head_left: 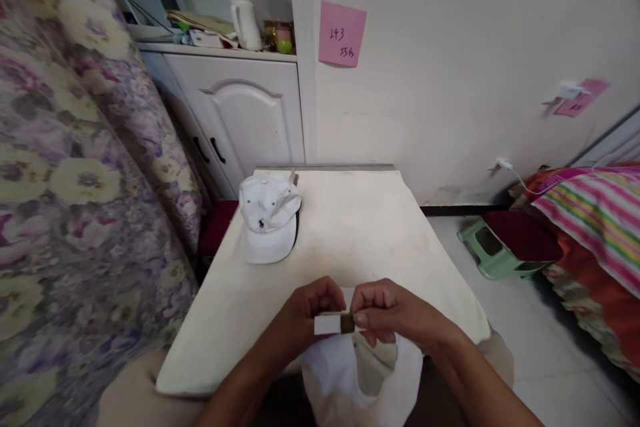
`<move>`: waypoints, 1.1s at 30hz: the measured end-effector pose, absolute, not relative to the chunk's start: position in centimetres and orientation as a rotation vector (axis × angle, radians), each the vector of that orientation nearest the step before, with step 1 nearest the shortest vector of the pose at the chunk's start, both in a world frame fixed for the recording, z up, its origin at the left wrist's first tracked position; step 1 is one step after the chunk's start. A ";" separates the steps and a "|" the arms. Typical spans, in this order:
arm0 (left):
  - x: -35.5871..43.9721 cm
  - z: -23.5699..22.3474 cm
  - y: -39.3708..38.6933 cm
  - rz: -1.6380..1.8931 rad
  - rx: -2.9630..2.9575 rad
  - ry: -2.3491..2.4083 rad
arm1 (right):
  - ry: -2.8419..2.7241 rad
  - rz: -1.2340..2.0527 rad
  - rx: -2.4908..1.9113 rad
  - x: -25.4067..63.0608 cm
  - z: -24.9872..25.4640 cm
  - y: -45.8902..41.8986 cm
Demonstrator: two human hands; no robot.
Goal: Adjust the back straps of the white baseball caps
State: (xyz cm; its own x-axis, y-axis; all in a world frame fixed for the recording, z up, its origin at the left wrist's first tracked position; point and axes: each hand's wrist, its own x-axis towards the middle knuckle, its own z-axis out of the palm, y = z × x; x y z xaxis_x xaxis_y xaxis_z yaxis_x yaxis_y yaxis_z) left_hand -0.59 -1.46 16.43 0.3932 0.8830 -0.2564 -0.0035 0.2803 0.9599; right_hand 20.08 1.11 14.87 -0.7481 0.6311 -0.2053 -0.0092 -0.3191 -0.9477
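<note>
A white baseball cap (330, 373) is at the near edge of the table, its back opening turned up toward me. Across that opening runs its white adjuster strap (327, 325) with a brass-coloured buckle (347, 323). My left hand (316, 307) is closed on the strap to the left of the buckle, its fingertips partly behind it. Thumb and fingers of my right hand (381, 310) pinch the strap just right of the buckle. A second white cap (270, 213) with a small dark emblem rests on the table's left side, brim toward me.
A cream cloth covers the table (360, 227). Floral curtain (90, 180) hangs close on the left. Behind stand a white cabinet (245, 107) and a wall with a pink note (343, 33). A green stool (487, 247) and a bed (600, 233) are at right.
</note>
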 end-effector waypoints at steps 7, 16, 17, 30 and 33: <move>-0.8 16.1 -1.3 0.740 1.156 1.012 | -1.386 2.087 -0.752 20.4 14.5 0.8; -1.1 16.0 -1.2 0.700 1.144 0.993 | -1.402 2.186 -0.727 21.4 13.9 0.7; -1.1 16.0 -1.2 0.692 1.138 0.991 | -1.415 2.180 -0.750 21.4 14.0 0.7; -1.0 15.5 -1.5 0.650 1.134 0.980 | -1.548 2.079 -0.904 20.7 14.7 0.6; -1.3 15.2 -1.5 0.650 1.174 0.953 | -1.590 2.018 -0.904 20.3 14.9 0.6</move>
State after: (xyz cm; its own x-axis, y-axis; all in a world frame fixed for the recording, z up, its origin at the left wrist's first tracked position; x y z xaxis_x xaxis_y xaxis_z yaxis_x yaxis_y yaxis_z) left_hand -1.28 -1.49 15.19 0.4720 0.8377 -0.2749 0.0506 0.2855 0.9570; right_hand 20.32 0.57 14.87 -0.7031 0.6717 -0.2335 0.0698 -0.2616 -0.9627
